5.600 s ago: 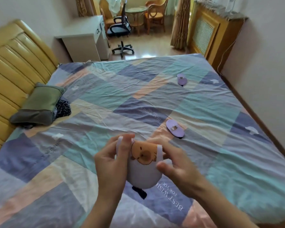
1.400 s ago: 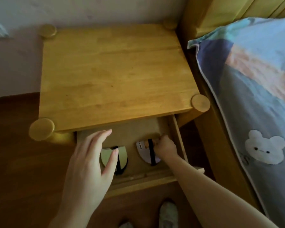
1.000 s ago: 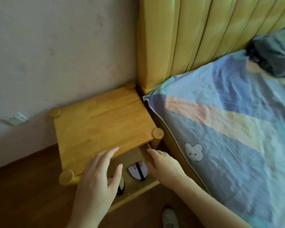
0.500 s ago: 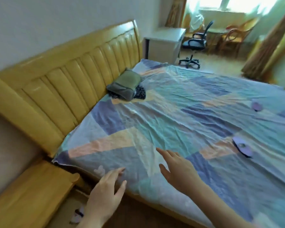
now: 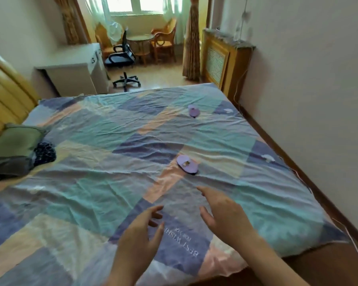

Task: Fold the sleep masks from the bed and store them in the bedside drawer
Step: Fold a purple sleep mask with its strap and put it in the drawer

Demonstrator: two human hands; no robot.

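Observation:
Two purple sleep masks lie on the patchwork bedspread (image 5: pixel 103 190). The nearer sleep mask (image 5: pixel 187 167) rests in the middle of the bed, a little beyond my right fingertips. The farther sleep mask (image 5: pixel 194 111) lies toward the bed's far right corner. My left hand (image 5: pixel 142 236) hovers over the near part of the bed with fingers apart and nothing in it. My right hand (image 5: pixel 223 217) is stretched forward, empty, fingers spread, short of the nearer mask. The bedside drawer is out of view.
A green pillow (image 5: pixel 12 147) with a dark patterned cloth (image 5: pixel 44 152) sits at the left by the yellow headboard (image 5: pixel 6 93). Beyond the bed stand a white desk (image 5: pixel 70 69), an office chair (image 5: pixel 122 56) and a radiator cover (image 5: pixel 223 62). A wall runs along the right.
My view has swung from the open drawer and nightstand round to the bed. Both hands left the drawer empty, the folded mask staying inside, and now reach out over the bedspread.

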